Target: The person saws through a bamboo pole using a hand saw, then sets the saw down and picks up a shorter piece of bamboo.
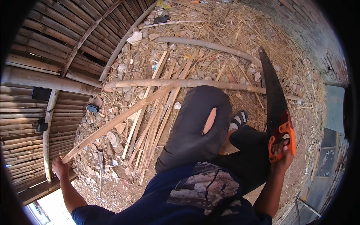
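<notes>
At the far left, a bamboo wall (26, 80) is seen, with two dark boxy objects (41, 93) set against it. Near it, the end of a wooden strip (120, 119) is gripped by the left hand (60, 168), whose fingers are curled closely round the wood. From that hand the strip is stretched toward the far right, its long axis slanted from near left to far right, across a heap of loose strips (154, 120); its other end is brought over the near pole (210, 84), though whether the two are touching cannot be told. Right of that end, a bent knee (204, 99) is placed. At the right, a saw (275, 101) is held by its orange handle in the right hand (282, 155), with the fingers wrapped through the grip and the blade pointed far, tipped slightly left. The strip is thus reached only by the left hand; the saw is kept well apart, to the right of the strip's far end, with the legs between. Counted from the left, one gripped strip, several loose ones too overlapped to be numbered exactly, two long poles, the far one (210, 44) bowed, and one saw are shown.
</notes>
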A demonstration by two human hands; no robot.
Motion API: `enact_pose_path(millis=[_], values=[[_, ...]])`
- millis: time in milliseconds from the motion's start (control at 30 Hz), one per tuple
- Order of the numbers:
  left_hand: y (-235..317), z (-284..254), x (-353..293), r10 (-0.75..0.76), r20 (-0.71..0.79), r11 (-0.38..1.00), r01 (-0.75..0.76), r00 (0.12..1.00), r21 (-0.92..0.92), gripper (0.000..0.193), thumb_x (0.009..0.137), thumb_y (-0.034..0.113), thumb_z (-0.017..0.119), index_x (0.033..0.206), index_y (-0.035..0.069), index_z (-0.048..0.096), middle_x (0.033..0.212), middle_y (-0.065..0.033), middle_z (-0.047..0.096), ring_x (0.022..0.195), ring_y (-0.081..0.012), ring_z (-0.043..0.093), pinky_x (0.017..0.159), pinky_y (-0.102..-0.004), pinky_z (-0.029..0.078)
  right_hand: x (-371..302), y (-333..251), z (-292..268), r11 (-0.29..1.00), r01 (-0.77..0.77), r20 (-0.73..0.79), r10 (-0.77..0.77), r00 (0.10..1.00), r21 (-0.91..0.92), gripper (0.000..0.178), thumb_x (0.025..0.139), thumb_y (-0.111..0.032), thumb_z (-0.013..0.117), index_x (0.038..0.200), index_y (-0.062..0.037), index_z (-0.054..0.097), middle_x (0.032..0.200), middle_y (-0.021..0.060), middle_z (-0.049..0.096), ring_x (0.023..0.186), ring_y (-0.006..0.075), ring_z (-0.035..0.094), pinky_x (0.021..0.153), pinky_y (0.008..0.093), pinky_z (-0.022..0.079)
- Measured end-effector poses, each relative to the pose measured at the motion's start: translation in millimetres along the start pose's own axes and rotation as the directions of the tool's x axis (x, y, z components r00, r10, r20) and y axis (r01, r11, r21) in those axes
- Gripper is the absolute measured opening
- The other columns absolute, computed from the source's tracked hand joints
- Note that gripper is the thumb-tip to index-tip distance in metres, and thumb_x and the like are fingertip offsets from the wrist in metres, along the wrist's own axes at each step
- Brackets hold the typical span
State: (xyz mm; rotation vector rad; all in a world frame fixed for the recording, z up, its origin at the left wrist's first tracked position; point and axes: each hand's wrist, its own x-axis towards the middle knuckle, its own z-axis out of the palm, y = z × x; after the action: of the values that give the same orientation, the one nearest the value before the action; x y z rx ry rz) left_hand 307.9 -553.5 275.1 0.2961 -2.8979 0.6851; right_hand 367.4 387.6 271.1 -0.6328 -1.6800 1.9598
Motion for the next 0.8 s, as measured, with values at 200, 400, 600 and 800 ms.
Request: enact_pose_path(millis=[200, 400, 600, 800], values=[[209.4, 25.5, 136.2, 0.142, -0.123, 0.943, -0.172, 0.982, -0.284, 0.013, 0.079, 0.014, 0.065, 0.087, 0.006, 0.059, 0.093, -0.0157, 0.066, 0.096, -0.0394, 0.060, 0.086, -0.0529, 0.046, 8.4, 7.4, -58.3, 0.988, 0.041, -0.102, -0.026, 0.994, 0.150, 0.014, 0.103, -0.018, 0.057, 0.109, -0.0056, 0.053, 0.075, 0.0004, 0.047, 0.064, 0.0117, 0.046, 0.067, 0.0279, 0.040], [406.5, 66.5, 201.1, 0.260, -0.042, 0.866, -0.252, 0.965, -0.432, 0.022, 0.079, 0.018, 0.069, 0.099, 0.009, 0.064, 0.112, -0.0114, 0.064, 0.115, -0.0337, 0.057, 0.103, -0.0476, 0.043, 19.0, 6.4, -101.7, 0.992, 0.070, -0.211, -0.045, 0.976, 0.108, 0.014, 0.106, -0.019, 0.055, 0.109, -0.0062, 0.053, 0.078, -0.0003, 0.045, 0.066, 0.0119, 0.043, 0.067, 0.0285, 0.040], [515.6, 85.1, 264.7, 0.445, -0.126, 0.753, -0.446, 0.887, -0.484, 0.047, 0.078, 0.014, 0.073, 0.124, 0.015, 0.063, 0.127, -0.0109, 0.060, 0.126, -0.0328, 0.053, 0.113, -0.0467, 0.038, 23.7, 2.1, -114.4, 0.980, 0.067, -0.341, 0.001, 0.940, 0.185, 0.014, 0.103, -0.020, 0.057, 0.107, -0.0070, 0.053, 0.077, -0.0005, 0.046, 0.064, 0.0120, 0.046, 0.067, 0.0284, 0.042], [520.2, 117.3, 296.2, 0.490, -0.008, 0.789, -0.447, 0.872, -0.422, 0.057, 0.079, 0.014, 0.073, 0.134, 0.016, 0.059, 0.133, -0.0099, 0.059, 0.134, -0.0306, 0.049, 0.121, -0.0478, 0.031, 35.1, 1.0, -93.1, 0.986, 0.067, -0.367, -0.007, 0.930, 0.153, 0.018, 0.099, -0.023, 0.062, 0.106, -0.0090, 0.053, 0.076, -0.0008, 0.048, 0.063, 0.0113, 0.049, 0.067, 0.0286, 0.042]])
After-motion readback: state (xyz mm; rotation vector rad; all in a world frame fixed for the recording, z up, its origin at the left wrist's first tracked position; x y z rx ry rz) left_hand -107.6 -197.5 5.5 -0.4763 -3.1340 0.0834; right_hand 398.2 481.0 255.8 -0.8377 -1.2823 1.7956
